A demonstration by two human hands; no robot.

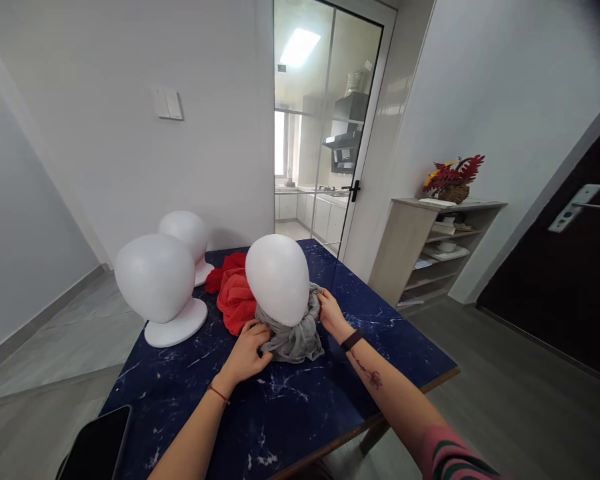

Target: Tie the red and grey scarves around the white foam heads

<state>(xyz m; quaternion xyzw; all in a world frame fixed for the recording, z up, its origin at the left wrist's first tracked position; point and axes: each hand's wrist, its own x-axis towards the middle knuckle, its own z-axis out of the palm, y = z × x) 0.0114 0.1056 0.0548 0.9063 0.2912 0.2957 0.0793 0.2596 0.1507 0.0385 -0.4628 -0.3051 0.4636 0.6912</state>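
Note:
A white foam mannequin head (279, 277) stands upright on the table, with a gray scarf (295, 341) wound in folds around its neck. My left hand (249, 353) is at the scarf's left side, fingers curled onto the cloth. At the right side, my right hand (333, 315) pinches the scarf's edge between thumb and fingers. The scarf's loose folds spread on the tabletop in front of the head. Directly behind my left hand lies a bunched red scarf (234, 297), partly hidden by the head. The head's base is covered by the gray cloth.
Two more white foam heads, a near one (155, 280) and a far one (185, 230), stand on the left of the dark blue marbled table (285, 417). A phone (97, 447) lies at the front left corner. A shelf (420, 250) stands beyond, to the right.

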